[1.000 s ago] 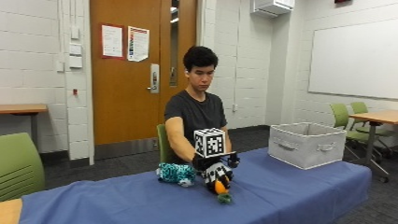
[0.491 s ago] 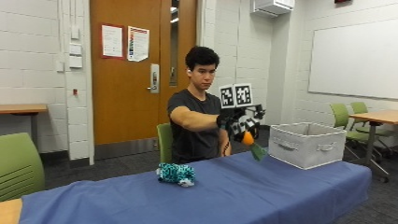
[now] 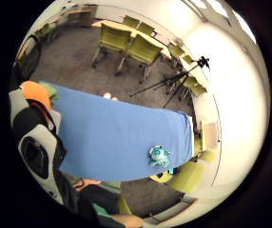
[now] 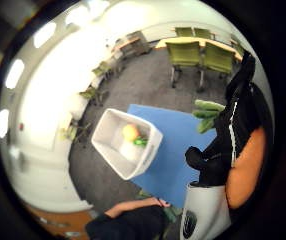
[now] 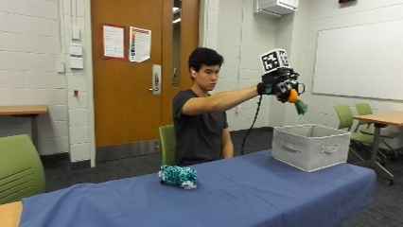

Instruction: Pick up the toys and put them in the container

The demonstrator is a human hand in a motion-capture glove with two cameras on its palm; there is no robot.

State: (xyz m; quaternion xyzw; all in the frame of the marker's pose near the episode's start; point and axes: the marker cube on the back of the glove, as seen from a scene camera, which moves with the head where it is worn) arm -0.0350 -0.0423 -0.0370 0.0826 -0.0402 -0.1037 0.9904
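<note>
A person sits behind a long table (image 5: 264, 189) covered in blue cloth, the right arm stretched out at shoulder height. At the far end of the table stands the grey fabric container (image 5: 310, 146), open at the top. The outside view shows only its walls and handles; the thumb-side palm view looks down into it and shows a yellow toy (image 4: 130, 132) and a green toy (image 4: 141, 142) already lying inside. The gloved right hand (image 5: 279, 86) is raised high above the container, its fingers curled round an orange toy (image 5: 293, 95) with green leaves hanging from it, like a carrot. In the palm views the orange body sits right against the palm, with the leaves jutting out over the blue cloth. A teal spotted plush toy (image 5: 178, 176) lies on the table in front of the person, well apart from the container; the little-finger-side view shows it near the table's edge.
</note>
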